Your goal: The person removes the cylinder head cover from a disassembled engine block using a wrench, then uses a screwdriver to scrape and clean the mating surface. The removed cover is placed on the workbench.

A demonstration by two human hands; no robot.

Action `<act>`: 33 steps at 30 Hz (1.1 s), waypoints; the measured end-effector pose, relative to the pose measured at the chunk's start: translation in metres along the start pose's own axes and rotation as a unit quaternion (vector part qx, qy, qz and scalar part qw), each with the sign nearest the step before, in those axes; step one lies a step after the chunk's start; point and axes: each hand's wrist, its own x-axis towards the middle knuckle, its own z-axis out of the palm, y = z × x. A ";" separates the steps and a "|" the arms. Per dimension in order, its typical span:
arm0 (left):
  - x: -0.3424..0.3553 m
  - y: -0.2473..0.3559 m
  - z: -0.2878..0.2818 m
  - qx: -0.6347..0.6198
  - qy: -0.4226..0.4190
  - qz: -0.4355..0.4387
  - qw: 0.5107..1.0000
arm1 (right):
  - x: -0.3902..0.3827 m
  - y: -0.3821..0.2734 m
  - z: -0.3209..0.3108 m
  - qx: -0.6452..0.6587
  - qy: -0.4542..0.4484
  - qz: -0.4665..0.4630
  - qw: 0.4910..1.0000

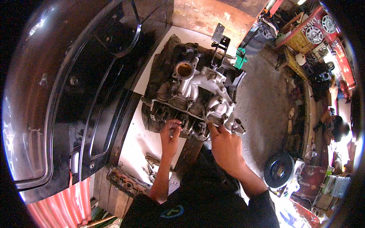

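A grimy engine point(163, 95) sits at the centre, topped by a silver intake manifold point(201, 83) with a round port and a black metal bracket point(219, 49) at the back. My left hand point(171, 135) is at the engine's front-left edge, fingers curled at the dark mechanism there; what they hold is too small to make out. My right hand point(224, 148) is at the front right, just below the manifold's lower branch, fingers bent into the engine. Their tips are partly hidden, so I cannot see what they grip.
A black vehicle panel point(64, 98) fills the left. A greasy part point(127, 182) lies lower left. Right of the engine is concrete floor point(262, 106), with a round black object point(278, 171), cluttered shelves point(315, 68) and a person point(334, 127) at the far right.
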 end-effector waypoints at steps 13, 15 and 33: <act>0.000 -0.005 -0.004 -0.004 -0.030 0.009 0.999 | 0.032 0.020 0.009 0.012 0.066 0.011 0.998; -0.003 -0.006 -0.005 0.005 -0.034 0.002 0.999 | 0.019 0.024 -0.008 0.048 0.090 -0.022 0.995; -0.011 0.001 -0.012 0.028 -0.032 -0.005 0.999 | 0.015 0.021 0.003 -0.040 0.068 -0.054 0.995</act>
